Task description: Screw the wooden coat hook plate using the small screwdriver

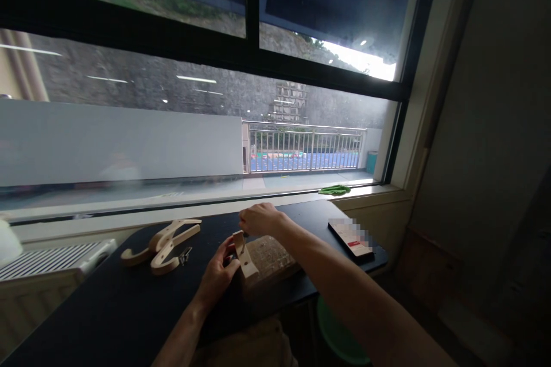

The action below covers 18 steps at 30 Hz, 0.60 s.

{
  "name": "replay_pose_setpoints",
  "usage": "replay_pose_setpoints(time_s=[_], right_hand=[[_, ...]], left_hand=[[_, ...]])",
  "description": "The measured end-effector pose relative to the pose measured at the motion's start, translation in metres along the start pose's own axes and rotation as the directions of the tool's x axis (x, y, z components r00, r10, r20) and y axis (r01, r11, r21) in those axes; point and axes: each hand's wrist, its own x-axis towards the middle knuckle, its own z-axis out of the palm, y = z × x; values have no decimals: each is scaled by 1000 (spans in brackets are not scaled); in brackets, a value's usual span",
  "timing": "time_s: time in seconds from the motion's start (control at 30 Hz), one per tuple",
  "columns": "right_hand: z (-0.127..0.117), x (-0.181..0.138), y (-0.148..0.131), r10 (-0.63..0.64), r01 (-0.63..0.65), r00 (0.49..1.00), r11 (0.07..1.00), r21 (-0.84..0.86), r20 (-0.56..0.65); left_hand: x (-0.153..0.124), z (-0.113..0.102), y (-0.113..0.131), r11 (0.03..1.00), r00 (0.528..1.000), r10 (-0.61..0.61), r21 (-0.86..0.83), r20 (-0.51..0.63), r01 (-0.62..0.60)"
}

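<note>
My left hand [221, 272] grips a pale wooden piece [247, 264] with a raised end and a dark hole, standing at the left edge of a clear-looking box [271, 255]. Just above the raised end is my right hand [260, 219], its fingers curled closed. A thin metal part shows below those fingers, against the wood; I cannot make out what it is. Further left on the dark table lie several curved wooden pieces [166, 249], with small metal hardware [185, 255] beside them.
A phone-like flat item [350, 238], partly blurred, rests on the table's [142, 309] right end. A green cloth-like thing [334, 190] lies on the window sill. Left of the table is a radiator [64, 264]. Something green and round [340, 335] stands below the front edge.
</note>
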Motion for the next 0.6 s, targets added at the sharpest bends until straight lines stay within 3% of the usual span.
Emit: replay_pose_setpoints(time_s=[0.4, 0.6], right_hand=[[-5, 11, -11, 62, -61, 995, 998, -14, 76], [-18, -1, -14, -7, 0, 984, 999, 37, 177]], left_hand=[[0, 0, -3, 1000, 1000, 20, 0, -6, -20], [-3, 0, 4, 1000, 1000, 1, 0, 6, -1]])
